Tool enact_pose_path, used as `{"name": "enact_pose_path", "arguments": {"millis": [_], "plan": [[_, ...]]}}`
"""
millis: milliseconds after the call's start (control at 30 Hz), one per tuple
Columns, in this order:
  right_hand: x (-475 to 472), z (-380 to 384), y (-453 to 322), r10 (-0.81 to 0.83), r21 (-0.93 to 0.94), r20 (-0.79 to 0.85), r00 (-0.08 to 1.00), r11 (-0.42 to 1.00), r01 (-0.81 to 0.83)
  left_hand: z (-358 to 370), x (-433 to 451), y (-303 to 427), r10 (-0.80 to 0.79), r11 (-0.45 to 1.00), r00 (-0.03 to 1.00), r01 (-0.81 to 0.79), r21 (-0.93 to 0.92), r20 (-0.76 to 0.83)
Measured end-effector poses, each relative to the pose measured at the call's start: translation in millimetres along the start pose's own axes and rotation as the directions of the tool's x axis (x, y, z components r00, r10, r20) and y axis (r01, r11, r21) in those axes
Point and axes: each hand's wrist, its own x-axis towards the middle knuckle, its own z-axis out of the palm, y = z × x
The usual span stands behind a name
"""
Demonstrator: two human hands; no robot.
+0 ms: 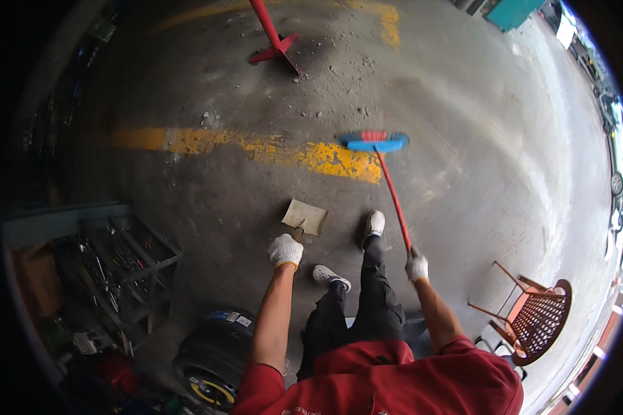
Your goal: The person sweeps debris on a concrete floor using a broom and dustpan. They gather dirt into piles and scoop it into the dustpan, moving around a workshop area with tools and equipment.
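Note:
My left hand, in a white knitted work glove, grips the short handle of a flat, dusty scoop shovel. The shovel's blade points away from me over the concrete floor; whether it touches the floor I cannot tell. My right hand, gloved the same way, holds the red stick of a push broom. Its blue head with dark and red bristles is blurred beside the end of a worn yellow floor line. Beyond the broom lie scattered grey crumbs of debris, around a red post's base.
The red post stands on splayed feet at the top. A metal tool rack with hand tools is at left. A tyre on a wheel lies near my left leg. A brown woven-back chair stands at right.

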Motion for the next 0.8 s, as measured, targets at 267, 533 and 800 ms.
{"name": "enact_pose_path", "arguments": {"millis": [267,533,800], "plan": [[304,-34,-135,0.035,0.252,0.114,0.993,0.966,-0.063,-37,6,46,-0.095,0.984,0.993,0.083,0.160,0.069],[129,-41,-67,0.209,0.276,0.122,0.970,0.932,-0.235,-57,30,84,-0.073,0.979,0.994,0.056,0.197,0.084],[190,-36,-97,0.133,-0.041,0.123,0.983,0.991,-0.129,-54,36,100,-0.108,0.972,0.991,0.090,0.218,0.073]]}}
